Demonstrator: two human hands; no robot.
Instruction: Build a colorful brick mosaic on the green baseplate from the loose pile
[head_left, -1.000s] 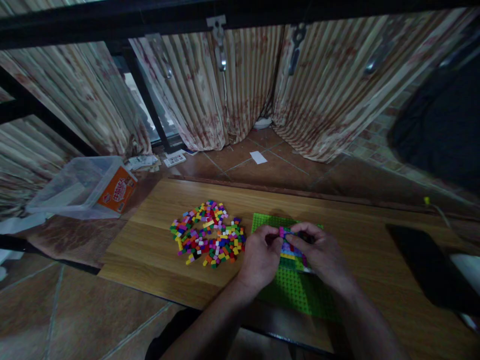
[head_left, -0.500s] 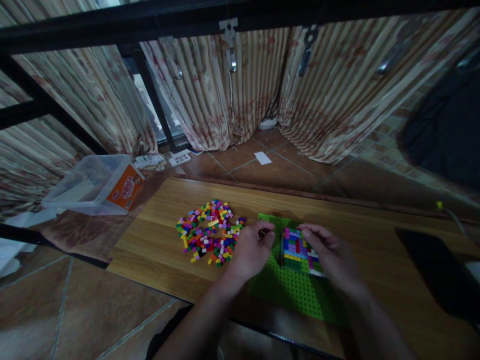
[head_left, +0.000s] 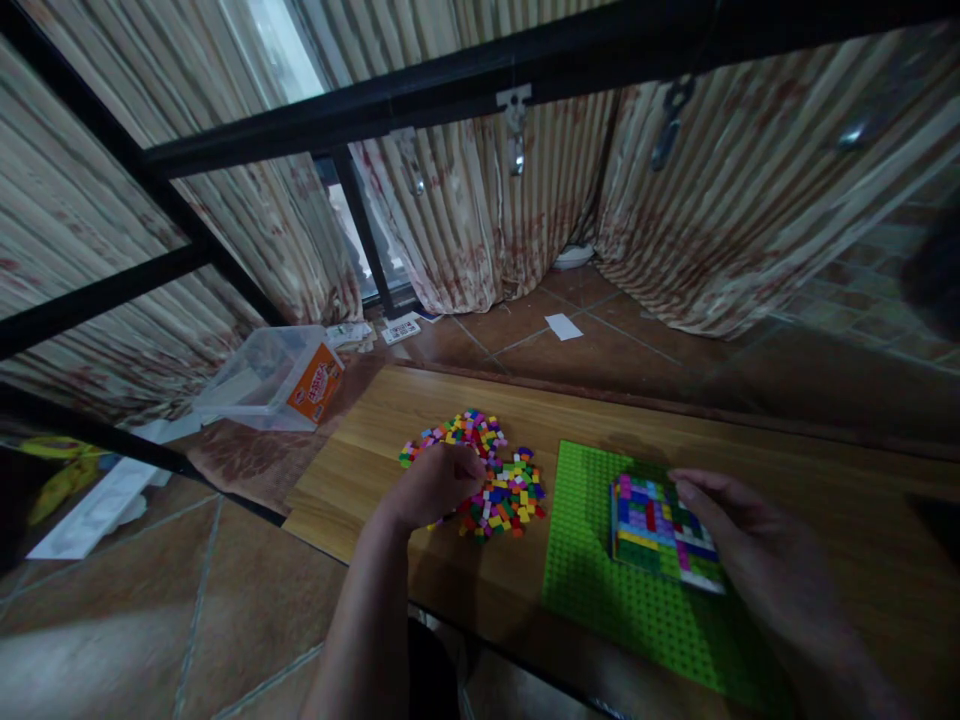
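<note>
My left hand (head_left: 439, 485) is over the pile of loose toy bricks (head_left: 506, 495), its fingers drawn together at the tips. Whether a brick sits between them is hidden. A flat, many-coloured brick block (head_left: 652, 525) with blue, purple, yellow, green and white rows rests on the green studded baseplate (head_left: 581, 560). My right hand (head_left: 757, 545) holds this block at its right side, thumb on the upper right corner and the other fingers mostly out of sight.
The wooden table (head_left: 360, 450) carries the pile and baseplate. On the floor at left is a clear plastic bin (head_left: 262, 375) with an orange label. A white paper (head_left: 563, 326) lies on the tiles beyond the table. Striped curtains (head_left: 465, 220) hang behind black metal bars.
My left hand has moved left from beside the brick block to over the loose bricks. My right hand stays at the block's right side. The whole view has shifted as the head turned left.
</note>
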